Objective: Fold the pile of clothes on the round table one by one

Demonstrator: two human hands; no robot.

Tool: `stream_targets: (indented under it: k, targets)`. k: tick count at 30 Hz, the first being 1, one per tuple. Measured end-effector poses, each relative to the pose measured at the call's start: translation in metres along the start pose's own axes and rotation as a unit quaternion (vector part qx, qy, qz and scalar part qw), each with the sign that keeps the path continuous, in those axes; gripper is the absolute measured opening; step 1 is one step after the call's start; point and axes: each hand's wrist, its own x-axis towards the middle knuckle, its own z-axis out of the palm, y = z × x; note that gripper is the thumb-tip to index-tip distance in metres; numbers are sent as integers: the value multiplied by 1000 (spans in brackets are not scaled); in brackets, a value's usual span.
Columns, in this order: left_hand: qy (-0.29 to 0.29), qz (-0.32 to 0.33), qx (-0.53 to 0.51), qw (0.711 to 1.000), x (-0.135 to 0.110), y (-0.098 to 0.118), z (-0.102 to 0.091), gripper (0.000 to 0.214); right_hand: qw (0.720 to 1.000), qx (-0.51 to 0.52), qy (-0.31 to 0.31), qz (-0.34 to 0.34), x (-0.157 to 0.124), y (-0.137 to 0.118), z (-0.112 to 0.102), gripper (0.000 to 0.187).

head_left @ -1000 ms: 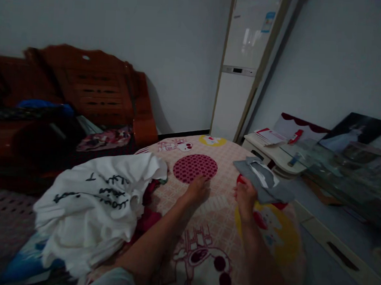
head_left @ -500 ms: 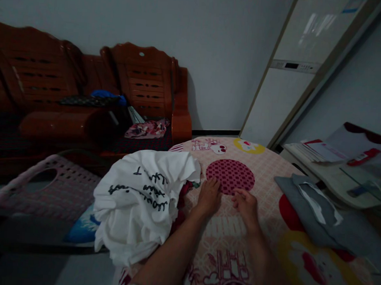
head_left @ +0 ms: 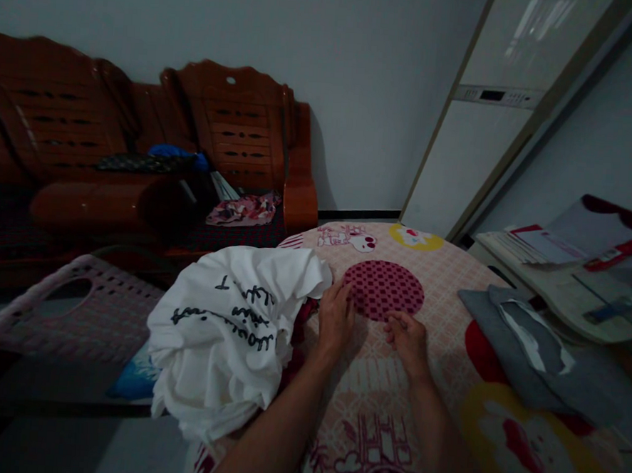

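Left hand (head_left: pixel 335 316) flat beside the white shirt (head_left: pixel 230 324) — right hand (head_left: pixel 407 340) loosely curled, both empty.

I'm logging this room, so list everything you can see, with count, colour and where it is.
Shirt: one, white with black writing, bunched on the table's left edge.
Tablecloth: one, pink check with cartoon prints, over the round table.
Grey garment: one, grey with a white part, folded at the table's right.
Basket: one, pink, on the floor at left.
Bench: one, red-brown wood, by the back wall, with clothes on it.
Cabinet: one, white, tall, in the corner.
Papers: a stack, white and red, on the side table at right.
Left hand: flat on the cloth, beside the shirt.
Right hand: resting on the cloth, empty.
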Motion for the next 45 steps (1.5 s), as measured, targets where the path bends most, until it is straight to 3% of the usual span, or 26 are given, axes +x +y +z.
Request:
stream_targets:
  k: [5, 7, 10, 12, 15, 25, 34, 45]
  targets:
    - [88, -101, -148, 980, 2, 13, -14, 37, 1000, -1, -4, 0, 1, 2, 0, 42]
    - [114, -186, -245, 945, 5, 13, -15, 29, 1000, -1, -7, -1, 1, 2, -1, 42]
    - [139, -287, -377, 870, 11, 8, -15, 24, 1000, 1, -13, 9, 0, 1, -2, 44]
    - [158, -315, -435, 829, 13, 3, -15, 25, 1000, 6, -15, 14, 0, 1, -2, 45]
    - [184, -330, -471, 797, 14, -2, -17, 26, 1000, 12, -12, 14, 0, 0, -1, 43]
    - [266, -319, -498, 761, 17, 4, -28, 32, 1000, 1, -8, -11, 0, 1, -2, 41]
    - [258, -371, -534, 714, 19, 4, -38, 46, 1000, 6, -9, -6, -1, 0, -1, 40]
    - [274, -378, -508, 724, 20, 0, -37, 43, 1000, 10, -5, 8, -3, -4, 0, 39]
